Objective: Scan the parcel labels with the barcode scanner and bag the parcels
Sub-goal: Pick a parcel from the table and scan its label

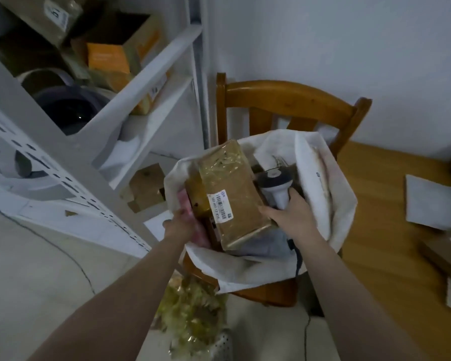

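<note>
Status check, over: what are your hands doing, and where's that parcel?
Left hand grips bag rim. Right hand grips scanner, touching parcel. Parcel tilted in bag mouth, label up. Nothing seen blocking.

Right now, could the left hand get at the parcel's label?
Probably yes: the label faces up, uncovered, right beside the left hand, though it grips a pink item at the bag's rim.

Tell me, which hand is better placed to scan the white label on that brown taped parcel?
Probably the right hand: it grips the white barcode scanner beside the brown taped parcel, whose white label faces up. The left hand grips the white fabric bag at its rim.
</note>
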